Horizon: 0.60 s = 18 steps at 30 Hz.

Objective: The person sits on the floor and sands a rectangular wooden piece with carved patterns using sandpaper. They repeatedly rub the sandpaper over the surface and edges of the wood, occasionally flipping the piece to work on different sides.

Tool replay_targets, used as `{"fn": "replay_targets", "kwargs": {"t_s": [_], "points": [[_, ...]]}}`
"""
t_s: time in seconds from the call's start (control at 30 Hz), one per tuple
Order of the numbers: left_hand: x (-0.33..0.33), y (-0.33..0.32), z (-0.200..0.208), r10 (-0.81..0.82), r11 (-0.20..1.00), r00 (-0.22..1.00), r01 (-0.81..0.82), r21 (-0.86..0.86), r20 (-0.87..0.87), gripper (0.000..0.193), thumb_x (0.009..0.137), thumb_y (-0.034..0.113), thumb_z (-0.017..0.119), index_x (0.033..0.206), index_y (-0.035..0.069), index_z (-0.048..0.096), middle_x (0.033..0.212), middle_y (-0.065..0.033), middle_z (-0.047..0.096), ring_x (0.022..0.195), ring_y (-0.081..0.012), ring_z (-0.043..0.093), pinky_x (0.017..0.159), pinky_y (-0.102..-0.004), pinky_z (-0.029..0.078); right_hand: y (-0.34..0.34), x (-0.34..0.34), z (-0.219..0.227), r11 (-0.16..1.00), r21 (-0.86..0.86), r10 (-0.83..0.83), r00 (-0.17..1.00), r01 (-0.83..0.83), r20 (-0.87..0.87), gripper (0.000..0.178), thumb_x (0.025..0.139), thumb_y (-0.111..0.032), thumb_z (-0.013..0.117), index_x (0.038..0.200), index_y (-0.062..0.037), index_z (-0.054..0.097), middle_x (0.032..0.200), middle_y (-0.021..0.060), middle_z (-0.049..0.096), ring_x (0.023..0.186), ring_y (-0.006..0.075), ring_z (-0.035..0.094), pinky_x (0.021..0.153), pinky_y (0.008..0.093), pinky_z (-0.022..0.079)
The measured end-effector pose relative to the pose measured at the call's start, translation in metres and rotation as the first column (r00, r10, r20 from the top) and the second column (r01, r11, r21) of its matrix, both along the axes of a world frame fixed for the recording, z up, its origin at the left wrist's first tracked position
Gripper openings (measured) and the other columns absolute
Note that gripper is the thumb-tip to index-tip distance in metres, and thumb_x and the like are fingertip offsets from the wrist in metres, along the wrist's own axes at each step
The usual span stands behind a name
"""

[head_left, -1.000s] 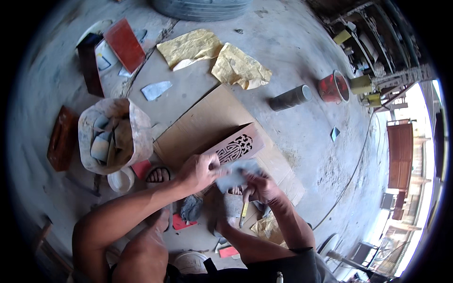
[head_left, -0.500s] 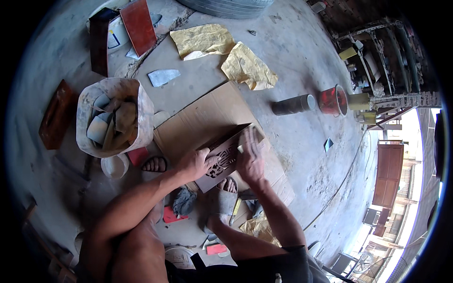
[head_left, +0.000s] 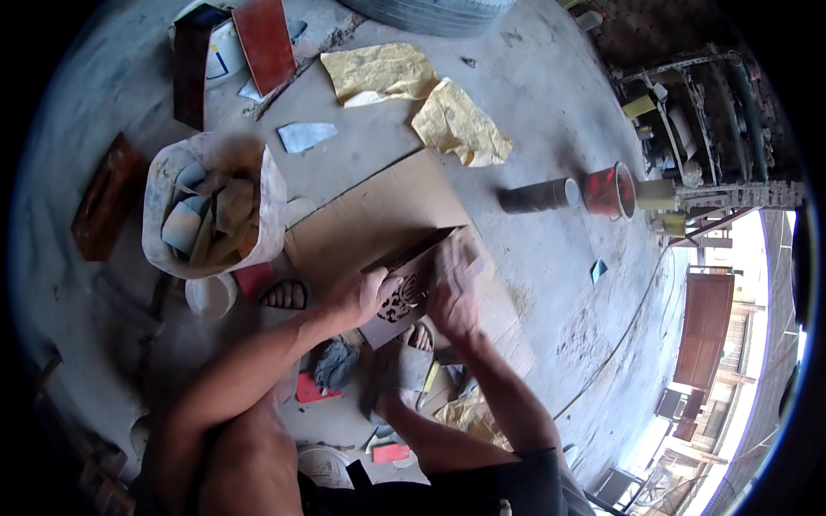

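Note:
A brown wooden panel with openwork carving [head_left: 397, 307] is tilted above a flattened cardboard sheet [head_left: 361, 202], close to my feet. My left hand [head_left: 366, 297] is closed on the panel's near left side, thumb over the carved face. My right hand [head_left: 453, 297] lies over the panel's right part, fingers stretched toward its far end. Those fingers are smeared by motion, and whether anything is under them cannot be made out. Part of the carving is hidden beneath this hand.
Left stands a whitish tub [head_left: 274, 211] of scraps, with a small white cup [head_left: 211, 297] beside it. Crumpled yellowish paper [head_left: 460, 120] lies beyond the cardboard. A dark cylinder [head_left: 540, 196] and red bucket [head_left: 609, 191] are right. A grey cloth [head_left: 335, 363] lies between my sandalled feet.
My right hand has shifted slightly left and nearer across the panel, covering more of the carving. My left hand keeps its grip. The whole view has shifted a little.

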State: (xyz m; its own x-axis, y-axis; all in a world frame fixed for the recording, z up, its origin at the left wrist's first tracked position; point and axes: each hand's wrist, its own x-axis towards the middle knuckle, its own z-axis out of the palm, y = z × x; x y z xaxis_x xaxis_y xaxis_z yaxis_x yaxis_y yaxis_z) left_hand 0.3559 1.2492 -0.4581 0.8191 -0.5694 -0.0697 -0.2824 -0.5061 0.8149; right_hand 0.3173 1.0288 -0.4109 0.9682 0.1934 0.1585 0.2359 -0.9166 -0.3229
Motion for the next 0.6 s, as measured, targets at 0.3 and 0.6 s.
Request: {"fn": "replay_targets", "kwargs": {"t_s": [0.3, 0.6], "points": [[0.003, -0.01, -0.014, 0.023, 0.996, 1.0, -0.022, -0.083, 0.01, 0.041, 0.105, 0.039, 0.056, 0.098, -0.001, 0.063, 0.07, -0.0284, 0.065, 0.067, -0.0472, 0.067, 0.057, -0.0538, 0.052, -0.019, 0.004, -0.026, 0.996, -0.02, -0.084, 0.996, 0.084, 0.011, 0.067, 0.091, -0.011, 0.055, 0.152, 0.0104, 0.037, 0.158, 0.0352, 0.035, 0.15, 0.048, 0.031, 0.124, 0.0556, 0.024], [0.006, -0.006, -0.001, 0.002, 0.999, 0.997, -0.005, -0.046, -0.074, 0.038, 0.105, 0.038, 0.056, 0.104, 0.002, 0.065, 0.075, -0.0277, 0.066, 0.073, -0.0469, 0.068, 0.062, -0.0518, 0.053, -0.009, -0.007, -0.025, 1.0, -0.028, 0.006, 1.0, -0.006, -0.013, 0.071, 0.088, -0.009, 0.055, 0.153, 0.01, 0.035, 0.16, 0.0333, 0.032, 0.151, 0.0475, 0.028, 0.126, 0.0557, 0.02]]}}
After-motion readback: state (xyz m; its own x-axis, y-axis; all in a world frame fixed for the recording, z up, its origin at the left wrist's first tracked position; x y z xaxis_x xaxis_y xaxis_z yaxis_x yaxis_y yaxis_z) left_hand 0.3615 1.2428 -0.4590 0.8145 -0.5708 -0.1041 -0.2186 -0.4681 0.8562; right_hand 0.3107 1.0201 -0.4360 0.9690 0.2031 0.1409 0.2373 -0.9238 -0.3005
